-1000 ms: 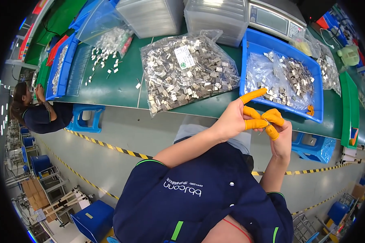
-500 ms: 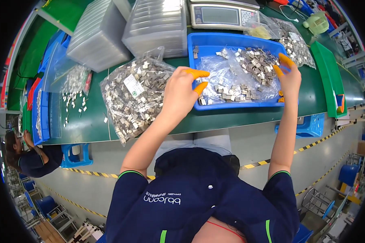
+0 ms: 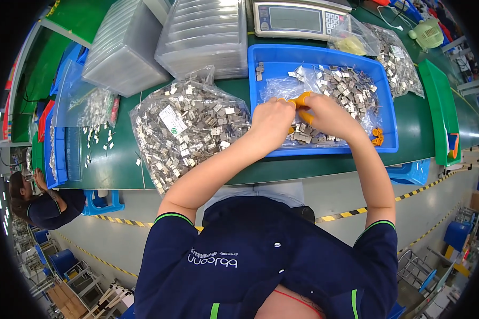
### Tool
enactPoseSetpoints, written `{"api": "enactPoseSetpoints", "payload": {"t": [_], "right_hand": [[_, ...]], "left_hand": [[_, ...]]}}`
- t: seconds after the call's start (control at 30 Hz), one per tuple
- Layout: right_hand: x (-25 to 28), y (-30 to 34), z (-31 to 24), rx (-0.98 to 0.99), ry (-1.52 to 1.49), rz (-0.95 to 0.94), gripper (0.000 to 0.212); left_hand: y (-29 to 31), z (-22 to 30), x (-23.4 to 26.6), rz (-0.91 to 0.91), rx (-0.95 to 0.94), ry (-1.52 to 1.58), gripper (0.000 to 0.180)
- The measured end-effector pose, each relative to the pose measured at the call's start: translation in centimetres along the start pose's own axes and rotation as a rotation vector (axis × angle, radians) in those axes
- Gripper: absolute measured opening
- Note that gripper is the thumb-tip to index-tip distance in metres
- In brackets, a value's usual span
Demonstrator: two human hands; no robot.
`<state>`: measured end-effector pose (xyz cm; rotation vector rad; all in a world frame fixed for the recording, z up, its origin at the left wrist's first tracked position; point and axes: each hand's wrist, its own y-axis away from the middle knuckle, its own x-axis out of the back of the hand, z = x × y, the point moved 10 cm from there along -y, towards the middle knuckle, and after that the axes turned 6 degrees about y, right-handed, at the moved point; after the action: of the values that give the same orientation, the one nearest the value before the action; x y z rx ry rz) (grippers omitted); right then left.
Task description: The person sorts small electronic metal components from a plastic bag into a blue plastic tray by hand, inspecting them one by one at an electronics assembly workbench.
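Observation:
Over the middle of a blue tray (image 3: pixel 324 151) my two hands meet, orange finger cots on some fingertips. My left hand (image 3: pixel 273 121) is closed, its fingers bent inward, hiding whatever they hold. Against it, my right hand (image 3: pixel 332 116) curls its thumb and index finger in a pinch; anything between them is too small or covered to make out. Loose small metal parts (image 3: pixel 351 90) with thin leads heap at the right of the tray, on a clear plastic bag (image 3: pixel 274 89). Several more orange finger cots (image 3: pixel 377 136) lie in its front right corner.
A full clear bag of similar parts (image 3: pixel 197 127) lies left of the tray. Clear plastic tray stacks (image 3: pixel 202 42) and a scale (image 3: pixel 295 20) stand behind. Another parts bag (image 3: pixel 396 61) and a green bin (image 3: pixel 436 111) are right. A person (image 3: pixel 42 202) sits far left.
Both hands have come together over the middle of the tray, my left moving right and my right moving left. Their fingers were spread apart before and are now closed in.

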<state>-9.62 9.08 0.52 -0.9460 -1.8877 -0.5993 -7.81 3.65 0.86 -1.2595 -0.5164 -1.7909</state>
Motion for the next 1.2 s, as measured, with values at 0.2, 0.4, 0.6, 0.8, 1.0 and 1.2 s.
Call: {"api": "enactPoseSetpoints", "payload": {"t": [0.2, 0.4, 0.6, 0.8, 1.0, 1.2], "right_hand": [[-0.5, 0.5, -0.3, 0.036, -0.011, 0.014, 0.020], [-0.1, 0.6, -0.1, 0.022, -0.006, 0.092, 0.024], [0.0, 0.6, -0.5, 0.041, 0.065, 0.141, 0.018], [0.2, 1.4, -2.0, 0.074, 0.152, 0.154, 0.015], [0.5, 2.4, -3.3, 0.077, -0.009, 0.102, 0.024], [0.5, 1.9, -3.1, -0.015, -0.034, 0.042, 0.017]], "left_hand": [[0.0, -0.7, -1.0, -0.164, 0.075, 0.044, 0.014], [0.5, 0.1, -0.2, -0.010, -0.059, -0.085, 0.012], [0.4, 0.2, -0.3, -0.048, -0.100, -0.169, 0.014], [0.7, 0.3, -0.4, -0.038, -0.144, -0.053, 0.009], [2.4, 0.3, 2.7, 0.154, -0.130, 0.174, 0.011], [5.5, -5.3, 10.7, 0.543, 0.264, 0.486, 0.026]]}}
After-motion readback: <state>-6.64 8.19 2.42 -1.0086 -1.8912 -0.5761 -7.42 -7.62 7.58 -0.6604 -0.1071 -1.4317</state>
